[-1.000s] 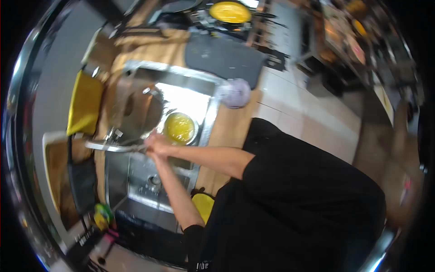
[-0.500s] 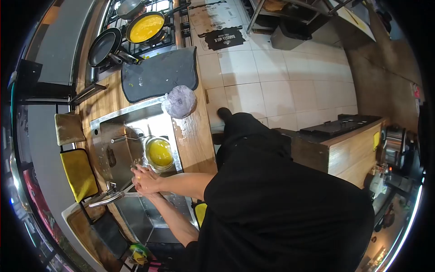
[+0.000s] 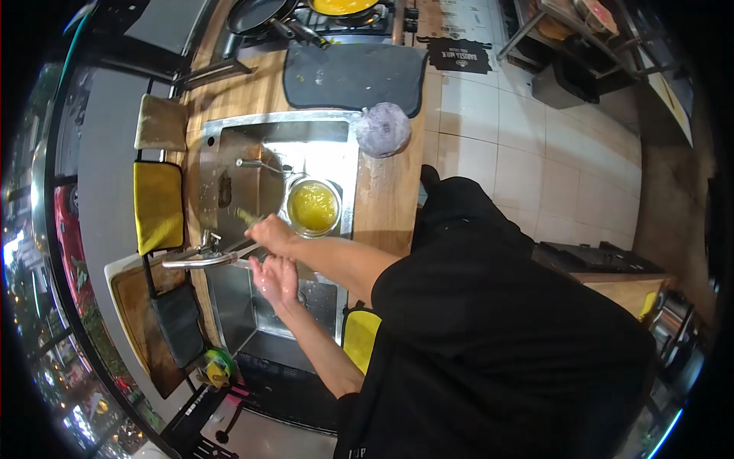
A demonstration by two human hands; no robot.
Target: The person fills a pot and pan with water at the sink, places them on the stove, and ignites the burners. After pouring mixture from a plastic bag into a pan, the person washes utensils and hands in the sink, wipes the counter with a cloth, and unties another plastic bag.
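My right hand point(image 3: 269, 234) is curled closed over the sink divider, below a metal bowl of yellow liquid point(image 3: 314, 206). A small yellowish-green thing point(image 3: 246, 217) shows at its fingertips, too blurred to name. My left hand point(image 3: 277, 278) is open beneath it, wet, palm up with fingers apart, over the other basin. The metal tap point(image 3: 200, 260) reaches in from the left, close to both hands. A metal whisk point(image 3: 261, 165) lies in the upper basin point(image 3: 264, 128) beside the bowl.
A greyish-purple round bundle point(image 3: 384, 130) sits on the sink's corner. Beyond it lie a dark mat point(image 3: 355, 75) and a stove with pans point(image 3: 344, 6). Yellow cloth point(image 3: 158, 204) and dark cloth point(image 3: 179, 324) hang at the left, near a wooden board point(image 3: 138, 325).
My hands were clasped together and have come apart, the left turning palm up below the right. The whole view has shifted, so the sink appears farther right and higher.
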